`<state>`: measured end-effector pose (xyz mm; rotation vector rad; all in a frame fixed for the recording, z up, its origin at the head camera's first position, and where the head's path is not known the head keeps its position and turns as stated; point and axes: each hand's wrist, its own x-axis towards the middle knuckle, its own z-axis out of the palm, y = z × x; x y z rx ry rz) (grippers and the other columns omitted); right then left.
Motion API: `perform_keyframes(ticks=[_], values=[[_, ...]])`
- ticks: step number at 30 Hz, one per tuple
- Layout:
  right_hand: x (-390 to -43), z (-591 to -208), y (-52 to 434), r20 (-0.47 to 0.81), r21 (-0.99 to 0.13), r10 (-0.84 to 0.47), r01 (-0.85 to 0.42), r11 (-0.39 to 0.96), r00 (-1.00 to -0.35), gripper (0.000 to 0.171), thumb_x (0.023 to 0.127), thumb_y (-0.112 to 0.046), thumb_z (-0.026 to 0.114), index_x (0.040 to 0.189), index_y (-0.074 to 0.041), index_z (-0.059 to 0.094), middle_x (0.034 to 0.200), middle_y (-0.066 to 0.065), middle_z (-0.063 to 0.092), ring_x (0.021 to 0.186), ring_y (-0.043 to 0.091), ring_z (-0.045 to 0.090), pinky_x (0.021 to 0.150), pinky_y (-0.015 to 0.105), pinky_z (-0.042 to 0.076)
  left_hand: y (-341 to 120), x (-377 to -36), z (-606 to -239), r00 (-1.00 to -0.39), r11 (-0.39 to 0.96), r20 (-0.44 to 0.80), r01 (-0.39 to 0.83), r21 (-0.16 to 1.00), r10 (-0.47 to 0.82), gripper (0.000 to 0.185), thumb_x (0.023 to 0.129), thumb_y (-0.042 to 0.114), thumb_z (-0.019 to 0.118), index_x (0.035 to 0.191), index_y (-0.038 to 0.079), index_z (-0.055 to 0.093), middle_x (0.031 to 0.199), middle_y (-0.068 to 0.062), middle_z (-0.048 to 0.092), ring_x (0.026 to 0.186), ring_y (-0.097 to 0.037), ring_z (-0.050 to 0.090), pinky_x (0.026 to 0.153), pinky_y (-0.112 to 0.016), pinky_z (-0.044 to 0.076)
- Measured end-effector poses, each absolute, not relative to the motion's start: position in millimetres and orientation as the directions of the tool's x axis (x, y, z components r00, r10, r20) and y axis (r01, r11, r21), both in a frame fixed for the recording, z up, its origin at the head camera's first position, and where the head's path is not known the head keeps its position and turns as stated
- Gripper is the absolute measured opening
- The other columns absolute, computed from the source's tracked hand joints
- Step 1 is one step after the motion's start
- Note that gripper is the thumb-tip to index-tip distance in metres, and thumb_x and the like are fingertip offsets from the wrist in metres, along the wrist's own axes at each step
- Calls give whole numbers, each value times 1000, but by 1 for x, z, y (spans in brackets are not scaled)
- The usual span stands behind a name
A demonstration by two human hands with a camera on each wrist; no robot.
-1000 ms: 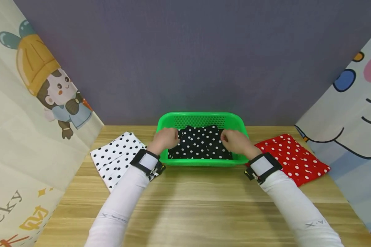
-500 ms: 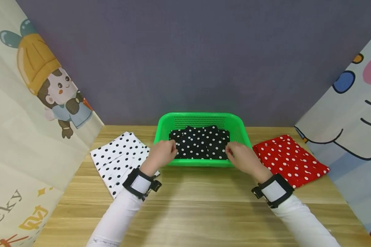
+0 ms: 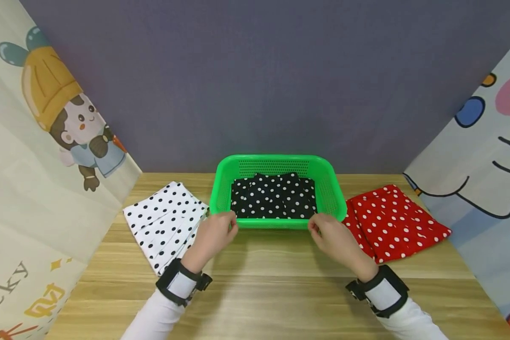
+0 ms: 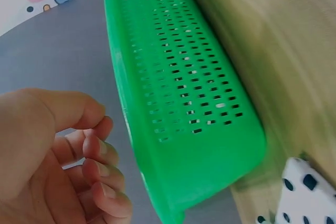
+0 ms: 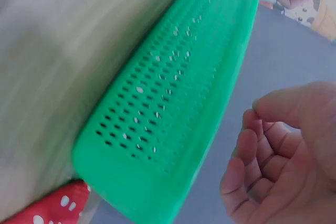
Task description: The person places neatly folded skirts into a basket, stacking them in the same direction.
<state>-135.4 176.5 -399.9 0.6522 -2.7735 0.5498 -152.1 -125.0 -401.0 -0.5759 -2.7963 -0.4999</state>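
A green plastic basket (image 3: 276,224) stands by the back wall, holding a folded black cloth with white dots (image 3: 276,196). My left hand (image 3: 210,236) is at the basket's near left corner, its fingers loosely curled with nothing in them. In the left wrist view the thumb tip meets the index finger, beside the basket rim (image 4: 123,93). My right hand (image 3: 340,238) mirrors it at the near right corner. Its loosely bent fingers (image 5: 247,142) hold nothing either and show apart from the basket's perforated side (image 5: 152,98) in the right wrist view.
A folded white cloth with black dots (image 3: 165,222) lies left of the basket on the wooden table (image 3: 276,283). To the right lies a red cloth with white dots (image 3: 395,224). A dark grey wall (image 3: 272,85) rises behind, with printed curtains at both sides.
Both hands have drawn back from above the black cloth toward the near side of the basket, moving slightly apart. The black cloth stays in the basket, its side edges now uncovered.
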Motion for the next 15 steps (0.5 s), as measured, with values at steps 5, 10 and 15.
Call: perform_keyframes(ticks=[5, 10, 15], values=[[-123, -414, 173, 323, -270, -420, -508, 818, -848, 15, 76, -1, 69, 80, -10, 57, 74, -4, 50, 68, 9, 45, 58, 22, 45, -133, -139, -411, -902, 867, 299, 398, 300, 311, 10, 79, 14, 62, 72, 15, 57, 59, 8, 48, 44, -5, 38, 36, -19, 29], [-115, -434, 173, 360, -255, -420, -521, 815, -833, 19, 72, 2, 70, 77, -10, 56, 70, -5, 49, 63, 7, 44, 52, 18, 40, -142, -131, -421, -911, 877, 291, 376, 298, 292, 11, 79, 14, 62, 71, 18, 55, 56, 11, 44, 45, -4, 37, 38, -20, 30], [-108, -448, 174, 343, -293, -401, -502, 814, -850, 19, 72, 1, 70, 77, -11, 57, 70, -6, 48, 63, 6, 44, 53, 18, 42, -148, -125, -431, -922, 875, 275, 357, 326, 273, 13, 78, 12, 61, 69, 19, 54, 57, 12, 45, 46, -4, 38, 40, -19, 31]])
